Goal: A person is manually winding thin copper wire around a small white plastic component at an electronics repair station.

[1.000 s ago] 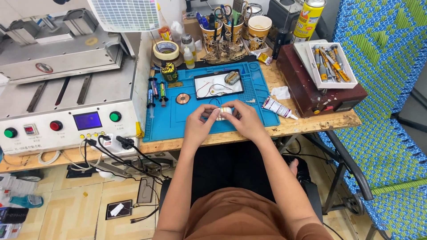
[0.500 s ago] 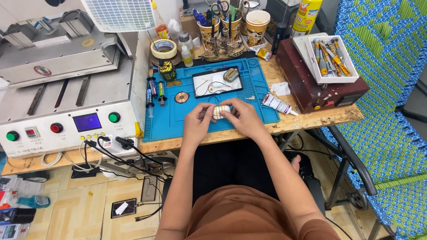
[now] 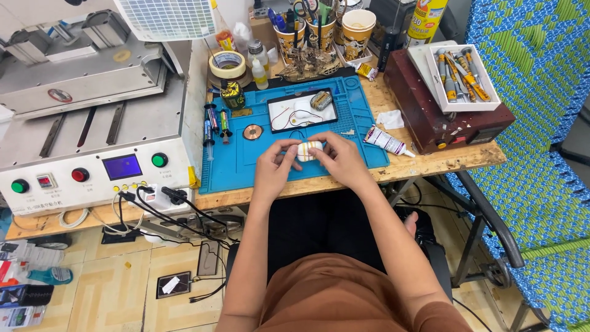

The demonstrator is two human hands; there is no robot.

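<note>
Wooden table (image 3: 430,165) with a blue silicone work mat (image 3: 239,166) covering its middle. Right over the mat's near edge, both hands are pinched on a small white rounded case with yellowish stripes (image 3: 308,150): left hand (image 3: 273,165) on one end, right hand (image 3: 339,158) on the other, so its long axis runs left-right between them. Further back there's a copper wire coil (image 3: 252,131) and a black-framed white tray (image 3: 302,110).

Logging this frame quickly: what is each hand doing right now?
Left hand: fingers closed on the small white striped object.
Right hand: fingers closed on the same object.
</note>
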